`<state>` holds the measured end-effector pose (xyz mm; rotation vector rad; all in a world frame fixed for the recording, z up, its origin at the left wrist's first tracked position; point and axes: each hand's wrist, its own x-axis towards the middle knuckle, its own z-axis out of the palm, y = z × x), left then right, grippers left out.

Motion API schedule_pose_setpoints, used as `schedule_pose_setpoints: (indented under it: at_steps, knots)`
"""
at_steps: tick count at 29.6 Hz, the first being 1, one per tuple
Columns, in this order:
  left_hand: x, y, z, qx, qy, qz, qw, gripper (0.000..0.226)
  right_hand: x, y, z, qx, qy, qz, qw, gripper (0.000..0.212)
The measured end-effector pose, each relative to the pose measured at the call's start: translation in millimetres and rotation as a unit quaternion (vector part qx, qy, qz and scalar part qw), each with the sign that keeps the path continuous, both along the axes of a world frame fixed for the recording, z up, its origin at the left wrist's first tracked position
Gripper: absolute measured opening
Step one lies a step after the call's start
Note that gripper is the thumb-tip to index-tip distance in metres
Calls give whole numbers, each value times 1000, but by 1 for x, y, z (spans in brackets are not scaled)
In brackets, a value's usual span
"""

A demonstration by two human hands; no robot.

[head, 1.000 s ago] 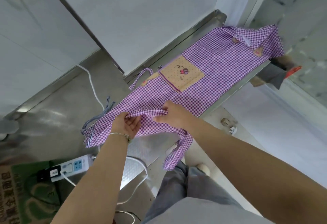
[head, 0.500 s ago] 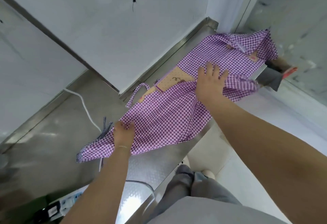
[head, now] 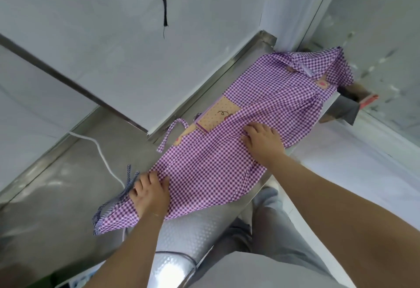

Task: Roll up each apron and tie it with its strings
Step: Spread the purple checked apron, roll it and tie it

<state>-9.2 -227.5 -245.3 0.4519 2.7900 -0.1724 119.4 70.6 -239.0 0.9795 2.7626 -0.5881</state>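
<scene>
The purple gingham apron [head: 227, 162] lay lengthwise on the stainless-steel counter [head: 68, 185], one long side folded over toward the middle so that it half covered the tan patch pocket [head: 216, 115]. The left hand [head: 148, 193] pressed flat on the near end of the cloth, fingers fairly straight and spread, gripping nothing. The right hand [head: 263, 142] rested palm-down on the folded edge near the middle; its fingers looked relaxed rather than curled, though the fingertips were partly sunk in the fabric.

The likeliest trouble, as I judged it, was the near edge — part of the cloth hung over the counter's front lip, and its weight could drag the fold open once a hand lifted. The waist string [head: 171, 135] lay looped out on the far side and the striped ties [head: 127, 187] trailed beside the left hand; either could get rolled inside the bundle and leave nothing to tie with. A white cable [head: 102, 153] ran close to that end and might snag.

As for containers, only the pocket counted — nothing showed in it.
</scene>
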Motion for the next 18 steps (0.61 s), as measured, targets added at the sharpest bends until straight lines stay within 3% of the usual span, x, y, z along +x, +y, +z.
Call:
schedule_pose_setpoints:
  at_steps: [2,4,8,12,15,18]
  knots:
    - [-3,9,3,-2,-10,-6,1000,51,-5,15,6,-7,26,-11,1000,42]
    - [-7,22,4,-7,-29,-14,999,50,-16,39,12,-6,25,-28,999,53]
    - [-12,40,1,16,-65,-11,998,41,-42,87,24,-36,-56,3,998,73]
    - [-11,45,-1,77,-30,80,993,33,-64,124,35,-13,-156,100,983,37]
    - [-4,52,1,80,13,117,990,30,-78,138,42,38,-89,43,994,35]
    - [9,76,0,126,70,183,972,31,-81,138,41,31,-49,19,998,57]
